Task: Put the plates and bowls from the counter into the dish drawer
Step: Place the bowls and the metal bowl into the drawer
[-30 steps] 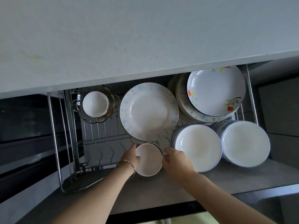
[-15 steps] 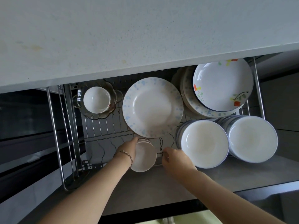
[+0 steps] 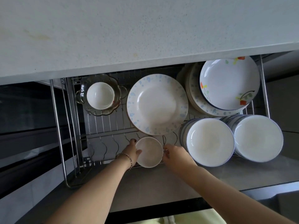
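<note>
Bowl (image 3: 149, 152): you are holding it in the dish drawer (image 3: 105, 125), 6 o'clock of the speckled plate (image 3: 157, 104).
Left hand (image 3: 131, 152): gripping its 9 o'clock rim.
Right hand (image 3: 175, 155): curling alongside; grip unclear.
Risk: tilting it, you are risking chipping that plate's edge.

No lettering, brand, number or sign can be read anywhere in the view. The round white plate with pale blue speckles on its rim (image 3: 157, 104) and the deep white plate painted with red and yellow flowers (image 3: 229, 83) carry decoration only, not words. The bright marks on the handle of the clear scalloped glass bowl (image 3: 82, 94) may be embossing or glare; they are too small to tell.
</note>
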Available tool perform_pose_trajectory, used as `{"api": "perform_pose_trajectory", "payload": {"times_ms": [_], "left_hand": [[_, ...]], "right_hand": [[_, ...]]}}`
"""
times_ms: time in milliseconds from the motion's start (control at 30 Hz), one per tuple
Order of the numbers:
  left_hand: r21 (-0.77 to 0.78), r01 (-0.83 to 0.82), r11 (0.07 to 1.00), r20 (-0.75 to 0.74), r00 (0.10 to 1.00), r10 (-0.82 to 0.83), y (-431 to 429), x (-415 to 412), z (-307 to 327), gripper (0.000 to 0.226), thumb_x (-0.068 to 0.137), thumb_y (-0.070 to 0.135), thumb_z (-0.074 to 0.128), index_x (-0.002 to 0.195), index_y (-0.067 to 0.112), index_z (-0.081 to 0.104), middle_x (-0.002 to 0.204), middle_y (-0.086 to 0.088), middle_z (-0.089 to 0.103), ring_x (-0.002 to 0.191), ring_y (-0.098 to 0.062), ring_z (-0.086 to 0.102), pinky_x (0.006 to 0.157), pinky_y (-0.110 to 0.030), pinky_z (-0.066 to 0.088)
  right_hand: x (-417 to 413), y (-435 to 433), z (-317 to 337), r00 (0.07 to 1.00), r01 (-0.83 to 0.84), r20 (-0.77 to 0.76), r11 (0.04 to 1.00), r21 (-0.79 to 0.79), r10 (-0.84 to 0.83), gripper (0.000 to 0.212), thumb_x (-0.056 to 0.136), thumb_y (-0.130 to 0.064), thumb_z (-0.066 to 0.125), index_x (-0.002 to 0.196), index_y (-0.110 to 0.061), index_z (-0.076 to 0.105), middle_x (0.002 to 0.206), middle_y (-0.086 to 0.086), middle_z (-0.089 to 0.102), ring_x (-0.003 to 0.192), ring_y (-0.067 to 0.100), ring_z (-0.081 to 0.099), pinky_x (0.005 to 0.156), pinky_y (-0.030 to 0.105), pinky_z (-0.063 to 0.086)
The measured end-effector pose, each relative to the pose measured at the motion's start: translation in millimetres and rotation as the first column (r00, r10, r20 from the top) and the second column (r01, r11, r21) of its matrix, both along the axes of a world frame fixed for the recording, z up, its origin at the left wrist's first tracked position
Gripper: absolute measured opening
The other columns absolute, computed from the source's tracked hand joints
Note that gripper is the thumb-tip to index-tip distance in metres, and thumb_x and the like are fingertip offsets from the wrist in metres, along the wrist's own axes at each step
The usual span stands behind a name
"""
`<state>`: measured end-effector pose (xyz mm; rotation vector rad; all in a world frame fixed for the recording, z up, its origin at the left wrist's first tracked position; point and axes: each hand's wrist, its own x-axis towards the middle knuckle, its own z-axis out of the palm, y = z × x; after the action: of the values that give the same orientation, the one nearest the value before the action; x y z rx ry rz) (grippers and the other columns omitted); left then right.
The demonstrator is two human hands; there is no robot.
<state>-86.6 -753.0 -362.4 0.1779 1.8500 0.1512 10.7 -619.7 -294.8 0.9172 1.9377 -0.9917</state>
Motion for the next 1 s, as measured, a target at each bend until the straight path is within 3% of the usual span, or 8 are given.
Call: {"api": "perform_pose_trajectory", "payload": {"times_ms": [167,400,567,633,733,833,933,1000], "left_hand": [[-0.027,-0.04,0.999,-0.025,0.999,0.039,4,-1,10,0.052,0.097,0.027,0.04,0.142,0.009,0.02,0.139,-0.019,0.043,0.123,-0.035,0.05,0.098,-0.04,0.042],[0.076,-0.039,0.996,-0.166,0.985,0.052,0,-30,77,0.032,0.096,0.026,0.039,0.124,0.014,0.051,0.125,-0.007,0.059,0.111,-0.024,0.059,0.094,-0.033,0.048],[0.263,-0.071,0.962,-0.303,0.941,0.152,19,-96,166,0.027,0.096,0.021,0.041,0.117,0.015,0.057,0.113,-0.005,0.064,0.084,-0.015,0.062,0.069,-0.023,0.051],[0.321,-0.07,0.944,-0.387,0.901,0.198,31,-134,200,0.027,0.096,0.019,0.043,0.116,0.013,0.059,0.108,-0.003,0.063,0.072,-0.011,0.056,0.06,-0.02,0.045],[0.429,-0.138,0.893,-0.442,0.83,0.34,49,-192,240,0.023,0.093,0.017,0.047,0.108,0.009,0.062,0.11,-0.01,0.068,0.097,-0.025,0.065,0.089,-0.032,0.051],[0.476,-0.145,0.867,-0.476,0.787,0.393,65,-240,267,0.015,0.091,0.012,0.048,0.093,0.012,0.063,0.105,-0.015,0.069,0.1,-0.031,0.066,0.091,-0.035,0.051],[0.499,-0.118,0.858,-0.511,0.76,0.402,79,-282,278,0.018,0.089,0.01,0.046,0.097,0.011,0.062,0.097,-0.015,0.068,0.094,-0.029,0.064,0.077,-0.029,0.048],[0.504,-0.117,0.856,-0.527,0.744,0.411,86,-307,277,0.025,0.089,0.009,0.045,0.108,0.008,0.061,0.107,-0.015,0.067,0.102,-0.029,0.062,0.081,-0.028,0.047]], "right_hand": [[-6,1,-1,0.999,-0.029,0.019,0.999,0.016,0.029,0.036,0.089,-0.019,0.043,0.123,-0.015,0.055,0.113,0.013,0.066,0.102,0.032,0.061,0.079,0.031,0.05],[-29,10,30,0.989,-0.145,0.024,0.989,0.026,0.145,0.033,0.088,-0.018,0.043,0.117,-0.012,0.058,0.117,0.015,0.063,0.097,0.031,0.058,0.077,0.028,0.044],[-77,34,86,0.961,-0.275,-0.032,0.961,0.033,0.276,0.035,0.092,-0.014,0.044,0.125,-0.009,0.055,0.129,0.012,0.057,0.119,0.031,0.053,0.1,0.037,0.045],[-110,52,116,0.972,-0.203,-0.107,0.976,0.082,0.211,0.038,0.091,-0.018,0.044,0.128,-0.017,0.054,0.133,0.005,0.056,0.12,0.025,0.053,0.101,0.031,0.044],[-167,83,157,0.949,-0.13,-0.261,0.973,0.19,0.178,0.034,0.09,-0.02,0.045,0.119,-0.02,0.061,0.125,0.002,0.061,0.114,0.02,0.058,0.097,0.025,0.044],[-229,111,191,0.921,0.002,-0.384,0.982,0.191,0.073,0.027,0.088,-0.019,0.05,0.109,-0.018,0.066,0.106,0.006,0.07,0.088,0.018,0.062,0.076,0.023,0.047],[-297,133,212,0.847,0.231,-0.497,0.973,0.025,-0.188,0.019,0.09,-0.014,0.05,0.102,-0.006,0.063,0.075,0.009,0.066,0.059,0.017,0.058,0.055,0.023,0.045],[-342,140,224,0.768,0.409,-0.476,0.9,-0.151,-0.428,0.016,0.093,-0.019,0.05,0.099,-0.005,0.054,0.07,0.007,0.059,0.054,0.017,0.056,0.052,0.022,0.046]]}}
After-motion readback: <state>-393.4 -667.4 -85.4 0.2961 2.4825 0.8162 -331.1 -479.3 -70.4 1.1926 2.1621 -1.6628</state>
